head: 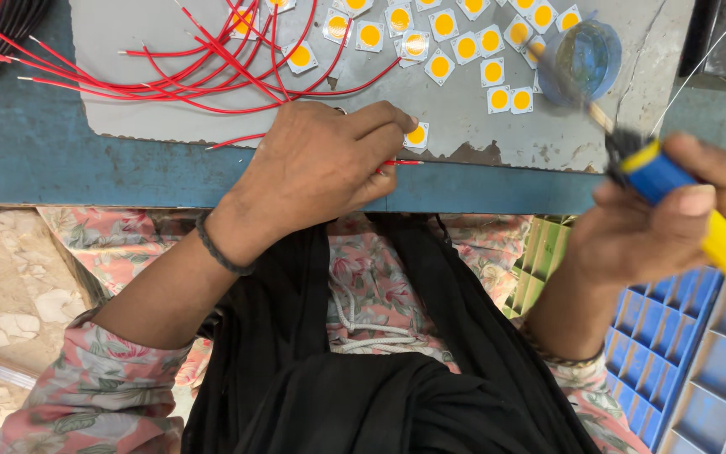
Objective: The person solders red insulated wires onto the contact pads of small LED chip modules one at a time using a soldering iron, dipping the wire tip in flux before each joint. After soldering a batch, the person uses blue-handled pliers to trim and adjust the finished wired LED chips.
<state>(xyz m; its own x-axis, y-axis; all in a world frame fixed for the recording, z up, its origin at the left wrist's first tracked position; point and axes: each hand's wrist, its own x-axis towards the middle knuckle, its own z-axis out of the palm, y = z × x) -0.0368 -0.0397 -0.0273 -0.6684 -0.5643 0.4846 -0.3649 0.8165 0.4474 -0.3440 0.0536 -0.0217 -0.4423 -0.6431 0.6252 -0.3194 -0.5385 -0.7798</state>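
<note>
Blue cup on grey mat: contents unclear. Left hand pinches red wire at mat edge; right hand clasps soldering iron.

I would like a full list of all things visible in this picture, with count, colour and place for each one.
LED chips: about twenty, white squares with yellow discs, top centre of the grey mat; one apart at the left fingertips.
Red wires: many, red, fanned over the mat's left part; one short piece under the left hand.
Grey mat: one, grey, on the blue table.
Blue table: one, blue, across the upper half.
Small pot: one, blue, round, top right of the mat.
Blue tray: one, blue, with compartments, lower right.
Soldering iron: one, blue and yellow handle, in the right hand.
Left hand: pressing on wire and chip.
Right hand: gripping the iron.
</note>
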